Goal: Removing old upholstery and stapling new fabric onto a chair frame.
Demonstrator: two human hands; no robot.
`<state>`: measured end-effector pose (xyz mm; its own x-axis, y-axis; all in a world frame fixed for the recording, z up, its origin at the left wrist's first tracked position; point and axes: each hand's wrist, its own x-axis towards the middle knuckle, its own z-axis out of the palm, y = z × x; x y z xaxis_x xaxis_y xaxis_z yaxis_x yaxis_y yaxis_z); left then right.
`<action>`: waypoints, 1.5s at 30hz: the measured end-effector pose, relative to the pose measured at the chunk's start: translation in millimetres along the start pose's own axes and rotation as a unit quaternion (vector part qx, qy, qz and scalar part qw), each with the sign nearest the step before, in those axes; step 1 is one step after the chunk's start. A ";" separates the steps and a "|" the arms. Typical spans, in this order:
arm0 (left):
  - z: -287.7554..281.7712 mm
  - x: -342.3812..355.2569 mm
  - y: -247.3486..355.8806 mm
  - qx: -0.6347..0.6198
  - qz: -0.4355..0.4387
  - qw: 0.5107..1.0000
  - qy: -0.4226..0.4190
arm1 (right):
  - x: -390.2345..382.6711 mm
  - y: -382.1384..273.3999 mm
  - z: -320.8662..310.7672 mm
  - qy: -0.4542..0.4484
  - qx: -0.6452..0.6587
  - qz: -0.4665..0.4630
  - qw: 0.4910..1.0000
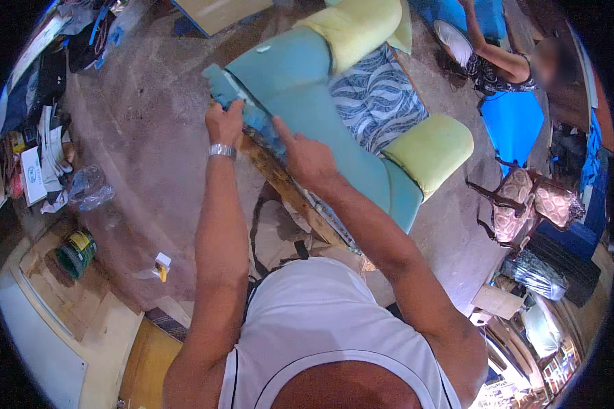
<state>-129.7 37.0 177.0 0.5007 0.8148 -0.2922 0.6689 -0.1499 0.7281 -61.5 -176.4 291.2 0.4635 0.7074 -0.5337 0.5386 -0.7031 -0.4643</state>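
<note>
A sofa frame lies tilted in front of me, its back padded with teal foam (297, 88). Along the near edge, a loose, ragged strip of blue-green foam (218, 85) stands away from the main padding with a dark gap between them. My left hand (225, 123), a metal watch on its wrist, is closed on this strip near its far end. My right hand (310, 160) is at the same edge, closer to me, the index finger stretched along it and the other fingers curled. Whatever those fingers may hold is hidden. Below both hands runs the bare wooden rail (286, 191).
Yellow foam armrests (430, 153) flank a patterned fabric panel (378, 95). Another person (505, 65) works at the upper right beside a blue piece (512, 126). Upholstered chairs (512, 204) stand at right. Plastic wrap (92, 187) and a green container (76, 253) lie left.
</note>
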 end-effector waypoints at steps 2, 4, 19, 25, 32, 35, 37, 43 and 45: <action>-0.5 -4.3 -0.3 -0.019 -0.008 0.999 0.024 | 6.4 -2.3 -0.2 -0.001 -0.009 0.007 1.000; -0.1 -12.9 4.0 -0.080 -0.064 0.995 0.003 | 8.1 -2.4 0.0 -0.003 -0.010 0.004 1.000; -15.4 -38.3 35.0 -0.051 0.018 0.998 0.038 | -55.6 11.6 -2.5 -0.021 -0.007 0.020 1.000; -4.6 -41.5 76.3 0.114 0.016 0.993 0.028 | -43.0 13.1 1.2 -0.005 -0.010 0.041 0.999; -11.6 -27.7 59.2 0.091 0.036 0.994 -0.047 | -56.4 15.1 11.3 -0.015 0.017 0.032 0.999; -8.9 -24.1 52.7 0.089 0.066 0.993 -0.028 | -30.8 10.2 16.2 0.010 0.006 0.016 1.000; -5.4 -24.9 49.8 0.090 0.076 0.993 -0.018 | -17.8 4.1 13.3 -0.008 0.004 0.031 0.999; -17.3 -21.7 33.5 0.089 0.054 0.994 -0.026 | -102.5 38.1 32.2 -0.015 -0.027 0.038 0.999; -26.5 -32.2 37.2 0.070 0.028 0.997 -0.031 | -120.8 41.2 37.2 -0.035 -0.026 0.045 0.998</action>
<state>-135.4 20.0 229.9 0.5694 0.7673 -0.2949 0.7073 -0.2746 0.6514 -121.5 -293.5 310.2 0.4622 0.6342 -0.6198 0.5342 -0.7570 -0.3763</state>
